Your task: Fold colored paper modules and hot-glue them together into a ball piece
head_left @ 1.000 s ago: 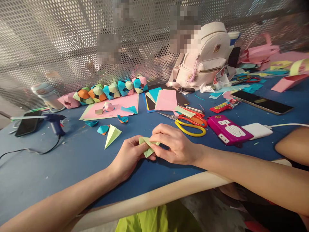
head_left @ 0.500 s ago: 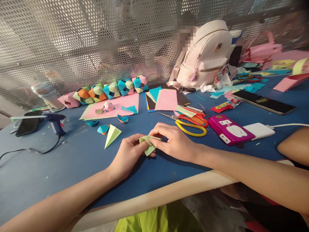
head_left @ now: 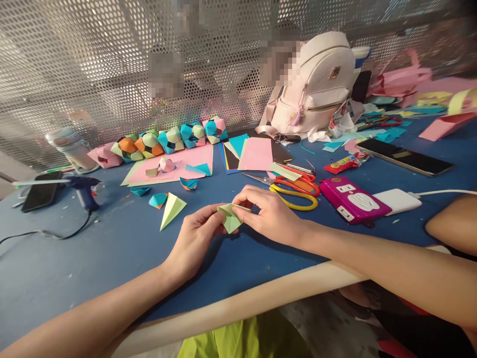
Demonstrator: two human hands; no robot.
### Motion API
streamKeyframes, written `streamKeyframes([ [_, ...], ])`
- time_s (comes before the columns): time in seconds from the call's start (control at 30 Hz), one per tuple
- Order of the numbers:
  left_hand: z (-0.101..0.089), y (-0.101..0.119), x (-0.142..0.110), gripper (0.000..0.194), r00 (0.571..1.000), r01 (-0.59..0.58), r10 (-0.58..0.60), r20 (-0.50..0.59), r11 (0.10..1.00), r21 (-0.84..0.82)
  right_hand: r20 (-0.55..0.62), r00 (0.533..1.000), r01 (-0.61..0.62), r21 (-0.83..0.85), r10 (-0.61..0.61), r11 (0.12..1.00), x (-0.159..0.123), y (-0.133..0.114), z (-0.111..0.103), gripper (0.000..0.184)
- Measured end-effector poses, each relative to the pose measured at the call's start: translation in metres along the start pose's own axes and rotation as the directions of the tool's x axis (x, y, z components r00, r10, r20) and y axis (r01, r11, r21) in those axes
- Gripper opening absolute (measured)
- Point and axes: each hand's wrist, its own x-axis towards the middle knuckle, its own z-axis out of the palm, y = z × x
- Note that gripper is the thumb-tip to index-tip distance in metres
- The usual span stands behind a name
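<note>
Between my two hands is a small folded piece of light green paper, held just above the blue table. My left hand pinches its left side, the thumb on top and the fingers partly hidden behind. My right hand grips its right edge between thumb and fingers. To the left lies a pale green folded paper triangle, with a blue and orange folded piece beside it. Scissors with yellow and orange handles rest just beyond my right hand.
Folded paper balls line the mesh wall behind pink sheets. A glue gun stands at left, its cord trailing. On the right are a purple power socket, a white charger, a phone and a white backpack.
The green paper has been turned a little between my fingers, and its flaps look more spread. My left thumb has shifted up along it. The view has moved slightly.
</note>
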Motion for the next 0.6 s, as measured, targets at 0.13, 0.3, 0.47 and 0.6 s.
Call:
streamKeyframes([
  [0.13, 0.0008, 0.0020, -0.0009, 0.020, 1.000, -0.005, 0.005, -0.014, 0.999, 0.034, -0.015, 1.000, 0.023, -0.007, -0.023, 1.000, -0.0004, 0.0008, 0.0007, 0.014],
  [0.3, -0.0011, 0.0013, -0.0022, 0.023, 0.999, -0.039, 0.044, -0.029, 0.989, 0.145, -0.013, 0.999, 0.044, -0.021, -0.045, 0.999, -0.0008, 0.0010, 0.0011, 0.015],
  [0.47, -0.0029, -0.0004, -0.0018, 0.030, 0.994, -0.079, 0.092, -0.055, 0.975, 0.210, -0.010, 0.998, 0.067, -0.027, -0.067, 0.997, -0.0015, 0.0017, 0.0021, 0.016],
  [0.6, -0.0056, -0.0029, -0.0008, 0.032, 0.993, -0.083, 0.104, -0.058, 0.954, 0.288, -0.004, 0.995, 0.095, -0.032, -0.095, 0.995, -0.0022, 0.0030, 0.0026, 0.014],
])
